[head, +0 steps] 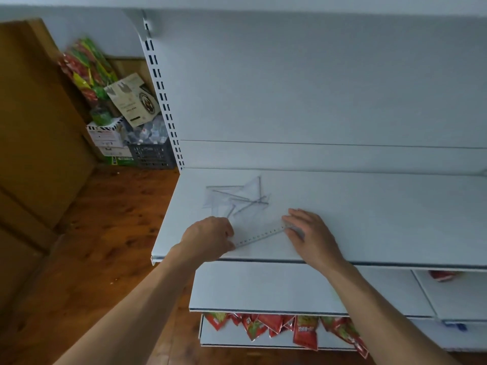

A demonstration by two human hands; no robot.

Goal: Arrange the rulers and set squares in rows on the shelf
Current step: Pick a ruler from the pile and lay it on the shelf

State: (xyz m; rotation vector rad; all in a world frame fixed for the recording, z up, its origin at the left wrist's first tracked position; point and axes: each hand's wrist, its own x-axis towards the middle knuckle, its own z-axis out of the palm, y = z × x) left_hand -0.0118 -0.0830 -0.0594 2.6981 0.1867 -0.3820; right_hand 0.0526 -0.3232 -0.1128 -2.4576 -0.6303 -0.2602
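A clear plastic ruler (261,236) lies slanted on the white shelf (369,206) near its front edge. My left hand (210,237) holds the ruler's near left end with curled fingers. My right hand (308,230) lies over its far right end, fingers fairly straight and pressing down. Behind the hands, a loose pile of clear set squares and rulers (237,197) lies crossed over one another on the shelf's left part.
A lower white shelf (263,288) juts out below, and red snack packets (303,330) fill the shelf under it. To the left are a wooden floor (105,233), a brown cabinet (31,127), and a dark crate (151,154) with boxes and bags.
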